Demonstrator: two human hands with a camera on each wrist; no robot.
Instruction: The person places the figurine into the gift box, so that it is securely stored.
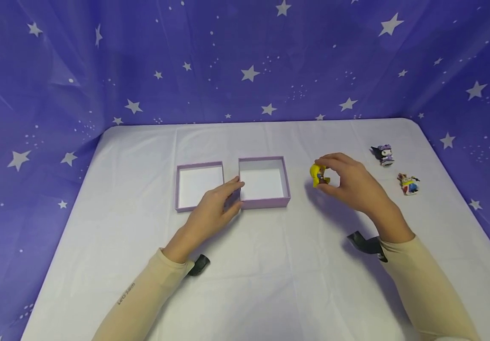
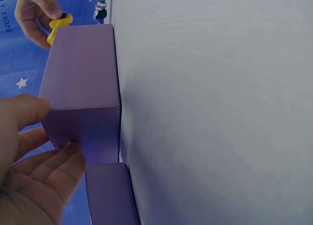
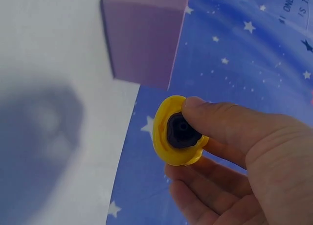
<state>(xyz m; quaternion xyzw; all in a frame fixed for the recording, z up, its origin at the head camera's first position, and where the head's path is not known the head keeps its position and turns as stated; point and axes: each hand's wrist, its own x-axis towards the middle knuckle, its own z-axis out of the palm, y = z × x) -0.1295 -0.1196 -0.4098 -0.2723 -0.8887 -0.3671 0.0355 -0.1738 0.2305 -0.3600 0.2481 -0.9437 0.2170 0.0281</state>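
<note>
My right hand (image 1: pixel 349 182) pinches a small toy figurine with yellow hair (image 1: pixel 315 174) between thumb and fingers, above the table right of the box. Its dark round underside faces the camera in the right wrist view, ringed by the yellow part (image 3: pixel 160 132). At the left side of an open purple box (image 1: pixel 266 204) with a white inside, my left hand (image 1: pixel 211 206) touches the wall with relaxed fingers. In the left wrist view, the thumb lies by the top corner, and other fingertips (image 2: pixel 73 154) rest against the box's side.
A shallow purple lid (image 1: pixel 177 187) lies open side up, left of the box. At the right stand a black-and-purple figurine (image 1: pixel 385 155) and a figurine in red, yellow and blue (image 1: pixel 409 184). A starry blue cloth (image 1: pixel 211 90) hangs behind the white table (image 1: pixel 270 274).
</note>
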